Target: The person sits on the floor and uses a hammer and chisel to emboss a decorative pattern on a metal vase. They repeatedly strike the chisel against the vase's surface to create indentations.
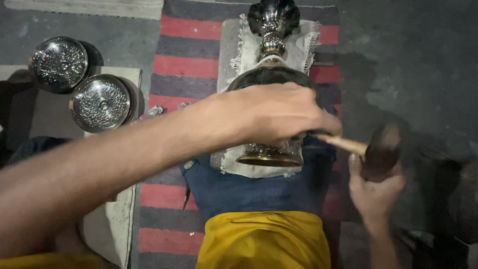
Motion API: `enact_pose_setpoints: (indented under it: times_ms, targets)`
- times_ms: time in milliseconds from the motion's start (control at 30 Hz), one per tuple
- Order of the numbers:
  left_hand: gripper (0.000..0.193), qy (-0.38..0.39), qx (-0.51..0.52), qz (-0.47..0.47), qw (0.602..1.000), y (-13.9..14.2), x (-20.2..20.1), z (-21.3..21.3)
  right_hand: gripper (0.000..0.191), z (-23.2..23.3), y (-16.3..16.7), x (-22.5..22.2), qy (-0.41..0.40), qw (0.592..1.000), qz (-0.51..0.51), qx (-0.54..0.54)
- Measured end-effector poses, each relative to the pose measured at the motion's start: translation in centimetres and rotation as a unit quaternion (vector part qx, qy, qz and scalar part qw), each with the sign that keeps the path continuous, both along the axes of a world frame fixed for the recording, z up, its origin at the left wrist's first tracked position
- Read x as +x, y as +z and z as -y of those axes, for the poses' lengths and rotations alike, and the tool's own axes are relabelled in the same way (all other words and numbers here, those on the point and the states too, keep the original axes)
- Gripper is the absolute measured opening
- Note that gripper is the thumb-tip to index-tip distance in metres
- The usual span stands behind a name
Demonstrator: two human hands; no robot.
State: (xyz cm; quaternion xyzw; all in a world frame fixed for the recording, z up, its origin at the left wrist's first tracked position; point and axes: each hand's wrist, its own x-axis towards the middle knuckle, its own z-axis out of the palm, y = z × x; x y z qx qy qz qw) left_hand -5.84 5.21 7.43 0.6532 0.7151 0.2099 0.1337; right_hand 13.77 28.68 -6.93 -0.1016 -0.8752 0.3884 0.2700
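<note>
While the left hand [271, 112] clamps down over the belly of the metal vase [271, 79], the right hand [373, 192] grips a wooden mallet [381, 149] just right of the vase base. Vase lies on a pale cloth [303, 47] over a striped rug [184, 65]. Two embossed metal bowls [99, 102] sit well left of the vase.

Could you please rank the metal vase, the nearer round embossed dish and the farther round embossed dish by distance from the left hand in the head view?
1. Metal vase, under the left hand.
2. Nearer dish, left.
3. Farther dish, upper left.
</note>
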Motion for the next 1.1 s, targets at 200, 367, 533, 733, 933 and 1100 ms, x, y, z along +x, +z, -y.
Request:
enact_pose_setpoints:
  times_ms: [200, 367, 533, 733, 933, 1100]
  targets:
    - [0.038, 0.206, 0.241, 0.14, 0.938, -2.0, 3.8, 4.3, 0.013, -2.8, 2.4, -1.8, 0.113, 0.972, 0.045, -0.203]
    - [0.03, 0.283, 0.324, 0.096, 0.897, -4.1, 6.1, 4.7, 0.015, -6.7, 7.6, -4.8, 0.15, 0.981, 0.121, -0.031]
    - [0.028, 0.285, 0.329, 0.09, 0.896, -5.1, 6.1, 4.6, 0.024, -9.0, 10.3, -9.3, 0.101, 0.922, 0.122, 0.352]
    - [0.028, 0.305, 0.327, 0.087, 0.89, -5.4, 6.0, 4.3, 0.031, -7.4, 15.3, -11.3, 0.204, 0.894, 0.19, 0.35]
    - [0.026, 0.314, 0.287, 0.054, 0.903, -5.9, 6.5, 4.5, 0.044, -3.4, 18.2, -10.2, 0.225, 0.877, 0.222, 0.361]
    - [0.038, 0.261, 0.281, 0.023, 0.923, -5.9, 5.2, 4.6, 0.049, -3.8, 17.5, -9.4, 0.192, 0.88, 0.179, 0.395]
